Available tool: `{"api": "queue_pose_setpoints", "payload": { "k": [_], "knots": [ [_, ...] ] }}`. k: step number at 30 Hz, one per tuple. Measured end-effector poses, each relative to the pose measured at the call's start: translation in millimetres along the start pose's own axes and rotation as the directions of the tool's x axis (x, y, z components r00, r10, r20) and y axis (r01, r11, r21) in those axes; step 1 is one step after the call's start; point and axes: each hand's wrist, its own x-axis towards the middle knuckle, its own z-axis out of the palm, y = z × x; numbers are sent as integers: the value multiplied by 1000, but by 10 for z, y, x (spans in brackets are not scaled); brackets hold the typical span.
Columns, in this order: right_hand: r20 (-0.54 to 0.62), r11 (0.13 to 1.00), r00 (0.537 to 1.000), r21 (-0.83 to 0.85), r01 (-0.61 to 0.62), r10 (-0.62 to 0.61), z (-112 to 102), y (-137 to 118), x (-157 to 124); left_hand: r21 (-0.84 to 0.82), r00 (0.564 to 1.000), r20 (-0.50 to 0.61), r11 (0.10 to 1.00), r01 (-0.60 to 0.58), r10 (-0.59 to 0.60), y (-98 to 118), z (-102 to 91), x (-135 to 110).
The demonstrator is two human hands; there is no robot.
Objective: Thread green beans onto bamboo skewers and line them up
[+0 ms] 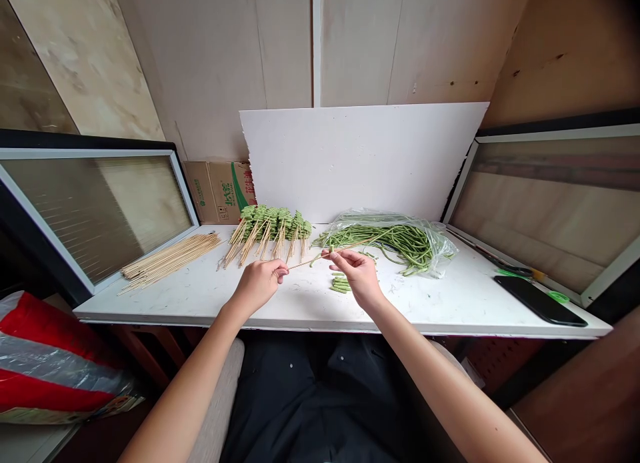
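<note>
My left hand [259, 284] is closed on the blunt end of a thin wooden skewer [301, 263] held above the white tabletop. At its other end, the fingers of my right hand [361, 275] pinch a short green bean piece [331, 249] against the skewer; my fingers partly cover the tip. Just under my right hand lies a small group of cut bean pieces [341, 283]. Behind my hands are stacked skewers threaded with beans [273, 223], their bare sticks pointing toward me. Long green beans [395, 239] spill from a clear plastic bag [440, 253] at the right.
A pile of bare skewers [170, 259] lies at the left of the table [300, 313]. A cardboard box [217, 193] and a white board [365, 159] stand behind. On the right are a black phone [540, 300] and a dark long-bladed tool [500, 261]. Framed panels flank both sides.
</note>
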Motion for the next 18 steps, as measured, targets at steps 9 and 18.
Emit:
{"api": "queue_pose_setpoints", "payload": {
  "k": [9,18],
  "knots": [
    [42,1000,999,-2,-13,13,76,26,-45,2,996,88,1000,1,-1,25,-8,1],
    [216,981,976,-191,43,-1,-219,28,146,-94,988,136,992,89,-75,-54,23,13]
  ]
}}
